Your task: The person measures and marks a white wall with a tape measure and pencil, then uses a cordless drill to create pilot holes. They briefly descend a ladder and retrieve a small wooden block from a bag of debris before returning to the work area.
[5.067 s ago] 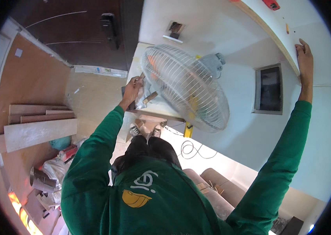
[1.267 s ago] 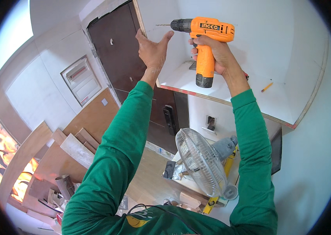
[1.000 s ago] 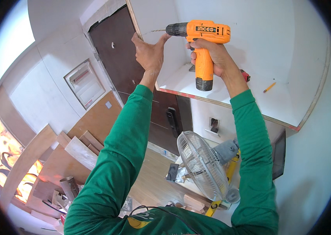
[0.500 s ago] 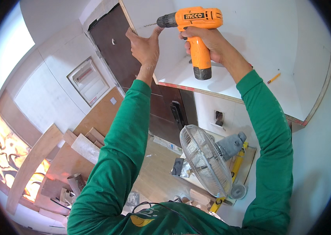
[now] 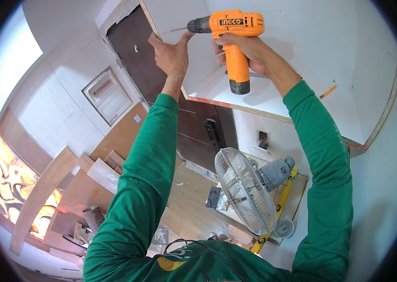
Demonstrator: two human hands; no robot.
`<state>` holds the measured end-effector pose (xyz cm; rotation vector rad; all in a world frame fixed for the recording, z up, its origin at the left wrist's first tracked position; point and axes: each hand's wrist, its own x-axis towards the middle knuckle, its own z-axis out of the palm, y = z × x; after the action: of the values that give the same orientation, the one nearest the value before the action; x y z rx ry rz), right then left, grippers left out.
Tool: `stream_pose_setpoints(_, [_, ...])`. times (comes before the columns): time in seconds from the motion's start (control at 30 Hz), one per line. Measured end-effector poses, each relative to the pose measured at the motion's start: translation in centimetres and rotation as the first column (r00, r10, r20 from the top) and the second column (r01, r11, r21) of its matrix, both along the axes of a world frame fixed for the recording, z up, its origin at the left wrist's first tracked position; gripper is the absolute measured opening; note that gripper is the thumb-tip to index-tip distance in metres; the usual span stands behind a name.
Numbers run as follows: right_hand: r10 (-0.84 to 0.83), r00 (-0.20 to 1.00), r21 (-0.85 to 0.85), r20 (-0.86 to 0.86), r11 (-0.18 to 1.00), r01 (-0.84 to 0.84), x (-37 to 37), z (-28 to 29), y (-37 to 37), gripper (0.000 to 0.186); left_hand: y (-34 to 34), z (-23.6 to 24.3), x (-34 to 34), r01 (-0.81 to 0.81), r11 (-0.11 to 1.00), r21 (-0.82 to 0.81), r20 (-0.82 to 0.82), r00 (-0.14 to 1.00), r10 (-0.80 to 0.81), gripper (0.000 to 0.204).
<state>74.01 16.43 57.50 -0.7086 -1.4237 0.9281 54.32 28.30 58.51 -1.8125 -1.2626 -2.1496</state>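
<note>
An orange cordless drill [image 5: 238, 23] with a black chuck is gripped by my right hand [image 5: 245, 49], its fingers around the handle near the trigger. The thin drill bit [image 5: 179, 29] points left at the inner face of the white cabinet's side panel [image 5: 177, 11]; whether its tip touches the panel, I cannot tell. My left hand [image 5: 171, 56] straddles the panel's front edge, thumb inside against the underside of the chuck and fingers toward the outside, partly hidden. A pencil [image 5: 328, 91] lies on the white cabinet floor [image 5: 297, 105], right of my right wrist.
Below the cabinet stands a fan [image 5: 245, 190] with a wire cage, beside a yellow spirit level [image 5: 284, 195]. A dark door [image 5: 137, 61] is behind my left arm. Wood boards [image 5: 85, 195] lean at lower left, near a wall panel box [image 5: 108, 96].
The drill and both hands have shifted very slightly left in the picture. The grip on the drill is the same, and my left hand stays at the panel edge.
</note>
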Motion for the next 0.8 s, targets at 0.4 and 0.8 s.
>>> stream_pose_setpoints(0.4, [-0.028,0.998,0.084,-0.058,0.996,0.033,0.6,-0.7,0.3,0.045,0.1,-0.4,0.1,0.032,0.998,0.049,0.006,0.999,-0.033,0.116])
stream_pose_setpoints(0.8, [-0.079,0.990,0.098,-0.114,0.991,0.091,0.5,-1.4,1.0,0.039,1.2,-0.7,-0.2,0.094,0.995,0.045,0.026,0.995,-0.095,0.117])
